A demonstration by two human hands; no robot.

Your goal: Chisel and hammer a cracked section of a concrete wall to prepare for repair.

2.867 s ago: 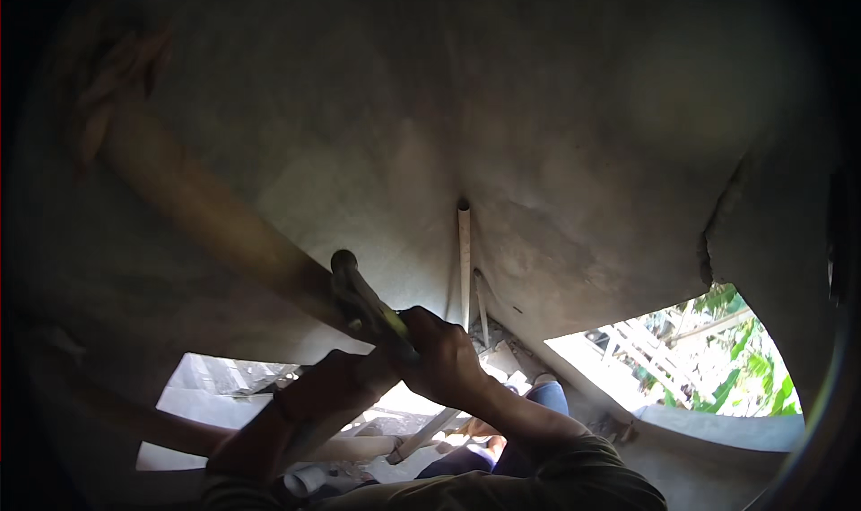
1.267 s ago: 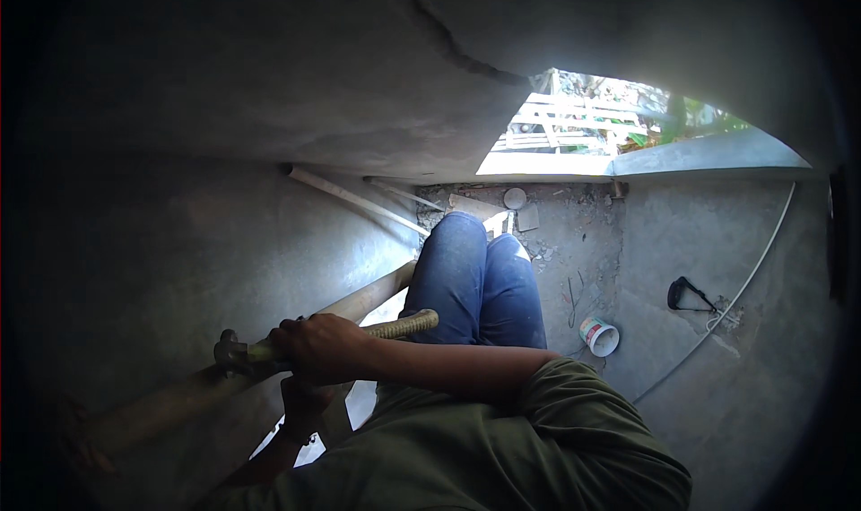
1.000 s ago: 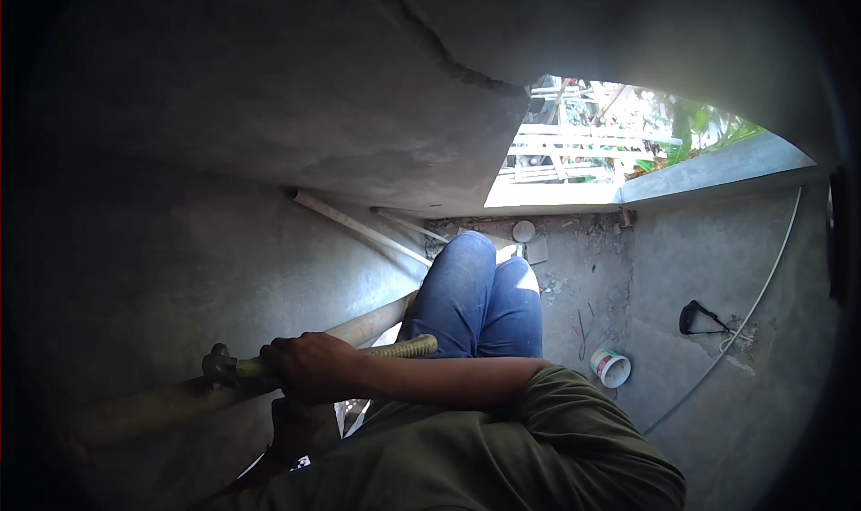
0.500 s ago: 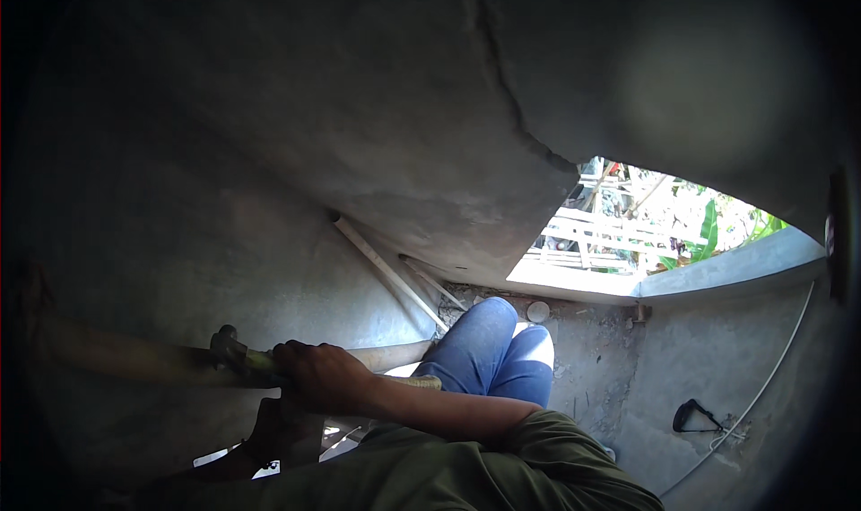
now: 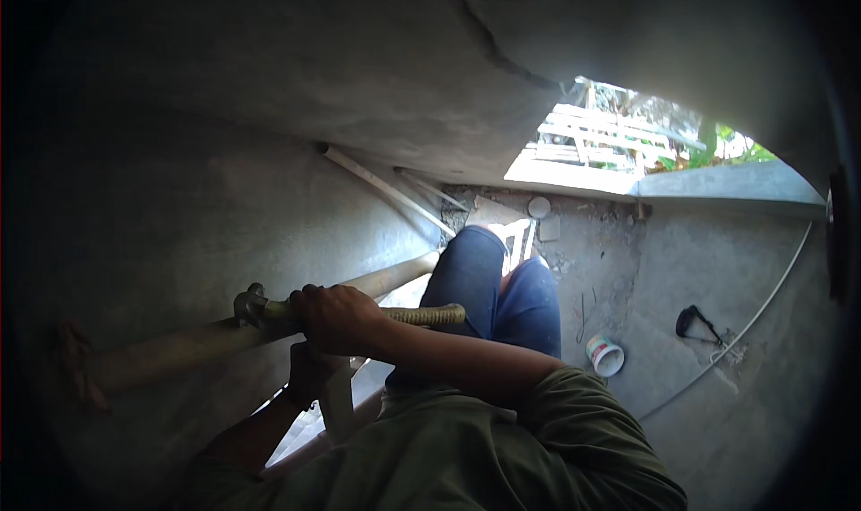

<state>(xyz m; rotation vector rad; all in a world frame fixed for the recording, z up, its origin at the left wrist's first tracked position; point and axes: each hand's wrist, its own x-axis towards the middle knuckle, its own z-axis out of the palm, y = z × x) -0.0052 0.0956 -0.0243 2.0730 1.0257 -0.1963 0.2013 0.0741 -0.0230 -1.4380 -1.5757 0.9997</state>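
My right hand (image 5: 343,317) is wrapped around the handle of a claw hammer (image 5: 421,315). The hammer's metal head points left, over a long pale pole (image 5: 175,350) that slants along the wall. Just below it, my left hand (image 5: 312,371) is beside an upright pale piece of wood (image 5: 337,405). Its fingers are in shadow and partly behind the right hand, so their grip is hidden. A brown tie or rag (image 5: 81,368) hangs around the pole's left end.
Two thin poles (image 5: 386,188) lean at the far wall. A bright opening (image 5: 628,143) is at upper right. On the right are a white tub (image 5: 605,356), a black handle-like thing (image 5: 695,323) and a pale cable (image 5: 762,309). My bent knees (image 5: 489,287) are in the middle.
The view has shifted, bringing the white tub and the hammer's handle end into sight. My right hand still grips the hammer, and the left hand stays just below it.
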